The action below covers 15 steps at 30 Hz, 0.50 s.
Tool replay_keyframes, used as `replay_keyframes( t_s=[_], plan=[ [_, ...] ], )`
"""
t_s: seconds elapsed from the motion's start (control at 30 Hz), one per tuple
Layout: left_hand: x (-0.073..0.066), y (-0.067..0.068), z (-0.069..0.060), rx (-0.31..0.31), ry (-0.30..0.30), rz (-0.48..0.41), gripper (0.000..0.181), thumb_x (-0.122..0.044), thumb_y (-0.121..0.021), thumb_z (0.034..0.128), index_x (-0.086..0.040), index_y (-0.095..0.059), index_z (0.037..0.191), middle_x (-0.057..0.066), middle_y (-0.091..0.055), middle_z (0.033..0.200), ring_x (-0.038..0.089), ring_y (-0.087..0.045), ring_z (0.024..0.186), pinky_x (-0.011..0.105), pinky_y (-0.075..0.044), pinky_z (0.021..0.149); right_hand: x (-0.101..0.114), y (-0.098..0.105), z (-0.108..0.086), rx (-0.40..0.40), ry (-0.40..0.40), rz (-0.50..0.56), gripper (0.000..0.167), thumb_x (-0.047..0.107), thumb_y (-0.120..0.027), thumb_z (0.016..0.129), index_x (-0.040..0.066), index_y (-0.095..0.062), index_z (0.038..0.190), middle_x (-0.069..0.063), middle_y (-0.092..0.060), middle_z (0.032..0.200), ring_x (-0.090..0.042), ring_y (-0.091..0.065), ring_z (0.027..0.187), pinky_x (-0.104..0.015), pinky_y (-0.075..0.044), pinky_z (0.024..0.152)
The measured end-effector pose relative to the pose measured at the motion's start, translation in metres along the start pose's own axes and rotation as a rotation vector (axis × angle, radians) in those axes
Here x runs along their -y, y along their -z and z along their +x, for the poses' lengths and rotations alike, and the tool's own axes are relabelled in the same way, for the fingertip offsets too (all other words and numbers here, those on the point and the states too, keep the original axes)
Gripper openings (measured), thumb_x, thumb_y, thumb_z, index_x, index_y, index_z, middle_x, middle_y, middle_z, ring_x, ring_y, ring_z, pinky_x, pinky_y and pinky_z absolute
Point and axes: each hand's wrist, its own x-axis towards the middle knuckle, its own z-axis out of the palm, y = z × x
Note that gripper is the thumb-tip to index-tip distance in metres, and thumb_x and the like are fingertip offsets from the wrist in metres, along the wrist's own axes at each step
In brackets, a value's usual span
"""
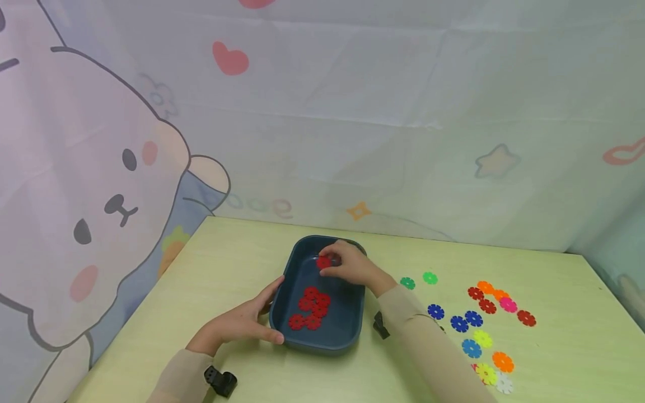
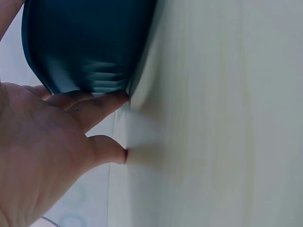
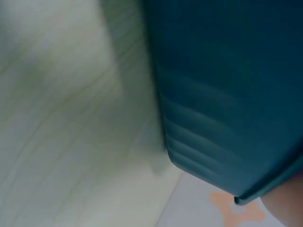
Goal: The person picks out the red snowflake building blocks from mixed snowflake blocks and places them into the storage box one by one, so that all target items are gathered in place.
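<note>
A dark blue plastic tray (image 1: pixel 342 330) stands on the table, with several red snowflake discs (image 1: pixel 305 304) clustered on its floor toward the near end. My right hand (image 1: pixel 353 267) is inside the tray's far end, where thumb and fingers pinch another red snowflake disc (image 1: pixel 323 262). Against the tray's left wall rests my left hand (image 1: pixel 239 322), its thumb at the near corner. The left wrist view shows the left hand's fingers (image 2: pixel 97 106) stretched out along the outer wall. In the right wrist view the tray's wall (image 3: pixel 213 113) hides the pinched disc.
Right of the tray lie loose snowflake discs in several colours: green (image 1: pixel 430 278), dark blue (image 1: pixel 459 323), orange (image 1: pixel 503 361), dark red (image 1: pixel 526 318), yellow (image 1: pixel 482 338) and white (image 1: pixel 504 383). A printed cloth (image 1: pixel 353 140) hangs behind the pale table (image 1: pixel 242 246).
</note>
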Motion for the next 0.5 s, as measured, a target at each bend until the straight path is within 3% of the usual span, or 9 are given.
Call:
replay_keyframes(
  t_s=[0.2, 0.5],
  plan=[
    [-0.001, 0.000, -0.002, 0.002, -0.002, -0.011, 0.113, -0.027, -0.079, 0.0822, -0.021, 0.007, 0.156, 0.017, -0.007, 0.160, 0.046, -0.015, 0.143, 0.060, -0.021, 0.112, 0.002, -0.007, 0.005, 0.045, 0.001, -0.080, 0.036, 0.022, -0.077, 0.084, 0.008, -0.068, 0.116, -0.002, -0.057, 0.097, -0.014, -0.053, 0.081, -0.028, -0.047, 0.075],
    [0.000, 0.000, -0.003, 0.003, -0.016, -0.012, 0.114, -0.027, -0.079, 0.0819, -0.020, 0.007, 0.156, 0.017, -0.009, 0.160, 0.045, -0.017, 0.143, 0.059, -0.022, 0.112, 0.003, -0.011, 0.012, 0.118, 0.007, -0.101, 0.036, 0.020, -0.079, 0.082, 0.007, -0.068, 0.113, -0.003, -0.059, 0.099, -0.015, -0.054, 0.085, -0.028, -0.047, 0.078]
  ],
)
